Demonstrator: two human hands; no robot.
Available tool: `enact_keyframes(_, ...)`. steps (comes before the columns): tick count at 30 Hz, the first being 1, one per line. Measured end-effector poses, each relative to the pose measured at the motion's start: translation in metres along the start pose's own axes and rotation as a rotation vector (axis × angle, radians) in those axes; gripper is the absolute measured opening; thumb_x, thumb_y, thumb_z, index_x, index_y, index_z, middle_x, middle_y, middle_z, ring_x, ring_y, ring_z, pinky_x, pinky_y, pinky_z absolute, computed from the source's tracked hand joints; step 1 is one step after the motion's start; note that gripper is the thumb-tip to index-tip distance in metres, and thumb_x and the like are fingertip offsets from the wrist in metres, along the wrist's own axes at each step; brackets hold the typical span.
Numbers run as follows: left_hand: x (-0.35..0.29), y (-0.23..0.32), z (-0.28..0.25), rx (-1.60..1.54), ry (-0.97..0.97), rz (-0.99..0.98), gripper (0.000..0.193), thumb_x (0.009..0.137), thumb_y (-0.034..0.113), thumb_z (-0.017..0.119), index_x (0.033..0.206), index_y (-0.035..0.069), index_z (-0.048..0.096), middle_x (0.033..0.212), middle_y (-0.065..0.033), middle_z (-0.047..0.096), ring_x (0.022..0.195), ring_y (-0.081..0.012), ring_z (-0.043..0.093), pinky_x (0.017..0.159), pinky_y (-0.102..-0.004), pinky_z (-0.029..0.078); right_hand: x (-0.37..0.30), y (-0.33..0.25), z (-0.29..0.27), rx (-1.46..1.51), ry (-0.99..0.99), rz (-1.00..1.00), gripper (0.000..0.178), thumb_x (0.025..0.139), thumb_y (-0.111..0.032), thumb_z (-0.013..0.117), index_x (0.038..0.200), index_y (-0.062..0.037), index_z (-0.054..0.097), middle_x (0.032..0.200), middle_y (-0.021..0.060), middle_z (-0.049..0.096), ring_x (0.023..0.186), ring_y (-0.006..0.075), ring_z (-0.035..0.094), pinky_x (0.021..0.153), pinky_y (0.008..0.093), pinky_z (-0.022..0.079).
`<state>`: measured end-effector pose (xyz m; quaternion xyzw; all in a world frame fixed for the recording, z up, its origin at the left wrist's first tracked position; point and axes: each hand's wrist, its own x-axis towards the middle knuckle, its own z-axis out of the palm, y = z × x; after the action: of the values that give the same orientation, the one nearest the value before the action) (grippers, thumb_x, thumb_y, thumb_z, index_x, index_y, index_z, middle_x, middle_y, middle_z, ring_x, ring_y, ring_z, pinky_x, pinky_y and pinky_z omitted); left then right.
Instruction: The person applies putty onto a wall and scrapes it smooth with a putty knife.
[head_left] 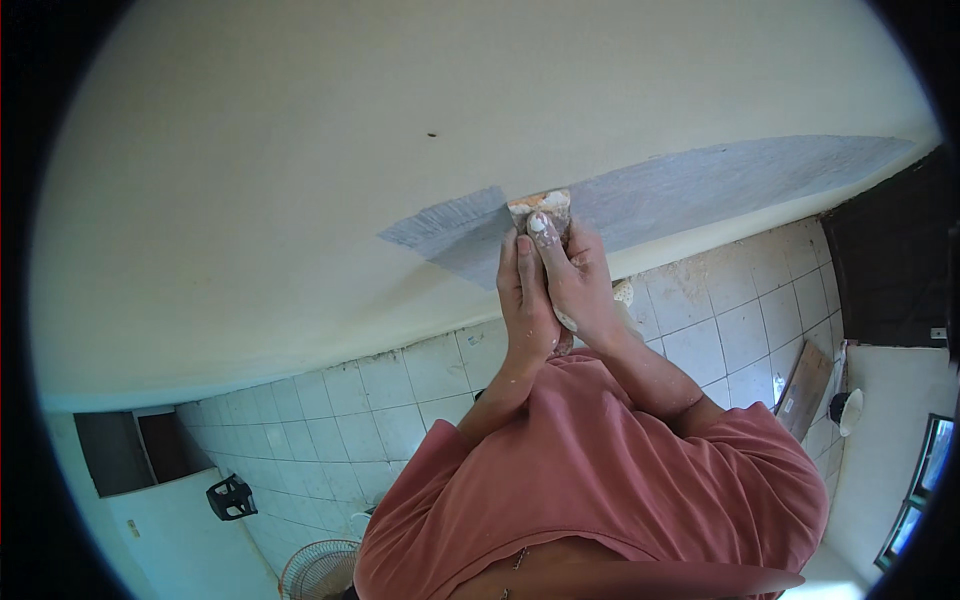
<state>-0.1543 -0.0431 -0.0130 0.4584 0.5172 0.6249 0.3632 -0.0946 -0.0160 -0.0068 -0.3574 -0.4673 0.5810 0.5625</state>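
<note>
We have both hands raised together against the pale cream wall (300,150), the left hand (525,300) wrapped alongside the right hand (578,290), and between them a putty knife (540,207) whose plaster-caked blade lies flat on the surface at the inner end of a long grey skimmed strip (720,180). The left fingers (522,262) are closed around the handle, and the right fingers (545,232) are closed over it too, one stretched forward onto the back of the blade; we judge that doubled grip is there to press the blade evenly and keep it flush with the wall. The handle itself is mostly buried in the hands, so we cannot tell its exact shape. A fanned grey patch (450,232) spreads just left of the blade, touching it. Below the cream band runs white tiling (380,400) with smeared joints. A wooden board (805,388) leans against the tiles at the right, a white bucket (850,408) near it. A black stool (232,496) stands well apart at the lower left, with a wire fan guard (320,572) near the bottom edge. We see no packages, labels or signs anywhere in view.
</note>
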Motion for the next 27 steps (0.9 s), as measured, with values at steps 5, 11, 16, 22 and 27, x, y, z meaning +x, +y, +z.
enact_keyframes(5,0.001,0.006,-0.005,-0.111,-0.038,-0.094,0.035,0.096,0.028,0.029,0.108,0.0,0.047,0.099,-0.0093,0.05,0.088,-0.0165,0.05,0.076,-0.029,0.041,-0.002,-0.003,0.005,0.002,0.037,0.04,0.021,0.09,-0.017,0.048,0.087,0.0023,0.055,0.064,0.0011,0.052,0.059,0.0051,0.042,0.052,0.0232,0.038)
enact_keyframes(11,0.004,0.011,-0.004,-0.054,-0.016,-0.015,0.034,0.096,0.029,0.03,0.107,0.001,0.047,0.095,-0.0069,0.049,0.087,-0.0141,0.049,0.074,-0.0276,0.041,-0.002,0.0,0.009,-0.02,0.061,-0.013,0.022,0.09,-0.017,0.048,0.09,0.0035,0.056,0.066,0.0032,0.056,0.06,0.0062,0.043,0.054,0.0235,0.038)
enact_keyframes(16,-0.001,0.014,-0.007,-0.17,-0.008,-0.079,0.034,0.096,0.029,0.031,0.109,0.002,0.046,0.094,-0.0063,0.05,0.085,-0.0121,0.049,0.075,-0.026,0.041,-0.007,0.005,0.01,-0.071,0.05,-0.032,0.022,0.09,-0.017,0.049,0.088,0.0037,0.056,0.066,0.0039,0.055,0.057,0.0058,0.042,0.05,0.0242,0.037)
enact_keyframes(22,-0.001,0.016,-0.018,-0.163,-0.068,-0.07,0.03,0.097,0.024,0.031,0.106,0.0,0.046,0.092,-0.0066,0.051,0.083,-0.0122,0.048,0.075,-0.0242,0.04,-0.009,-0.013,0.02,0.032,0.028,0.024,0.022,0.09,-0.018,0.048,0.087,0.003,0.055,0.062,0.0009,0.052,0.057,0.0047,0.042,0.05,0.0227,0.037)
enact_keyframes(27,0.001,0.022,-0.018,-0.171,-0.025,-0.073,0.029,0.097,0.023,0.032,0.104,0.0,0.047,0.09,-0.0055,0.05,0.08,-0.0112,0.046,0.072,-0.0235,0.039,-0.009,-0.009,0.022,-0.034,0.054,-0.001,0.021,0.091,-0.018,0.047,0.087,0.0019,0.055,0.064,0.0004,0.052,0.058,0.0043,0.043,0.05,0.0226,0.038)
